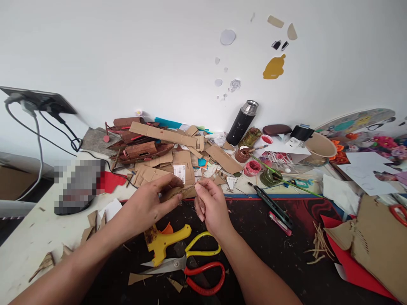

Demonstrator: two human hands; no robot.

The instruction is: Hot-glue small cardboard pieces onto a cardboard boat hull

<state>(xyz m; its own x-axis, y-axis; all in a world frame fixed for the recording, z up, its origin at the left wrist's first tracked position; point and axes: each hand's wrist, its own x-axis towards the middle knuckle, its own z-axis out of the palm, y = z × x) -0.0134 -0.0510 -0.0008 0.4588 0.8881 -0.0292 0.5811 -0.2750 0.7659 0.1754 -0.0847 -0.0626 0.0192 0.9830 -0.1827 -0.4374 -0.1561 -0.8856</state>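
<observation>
My left hand (152, 203) and my right hand (211, 205) meet over the far edge of the black mat (286, 254). Between them is a small brown cardboard piece (182, 191). My left fingers pinch its left end. My right thumb and forefinger pinch its right end near a thin stick-like tip. Below my hands lie a yellow glue gun (165, 241) and scissors (193, 267) with one yellow and one red handle.
A heap of cardboard scraps (171, 152) and brown model boats (140, 148) lies behind my hands. A black flask (242, 123), paint pots (252, 167), a black cutter (273, 205), red paper and corrugated cardboard (378, 241) sit to the right. Cables hang at the left wall.
</observation>
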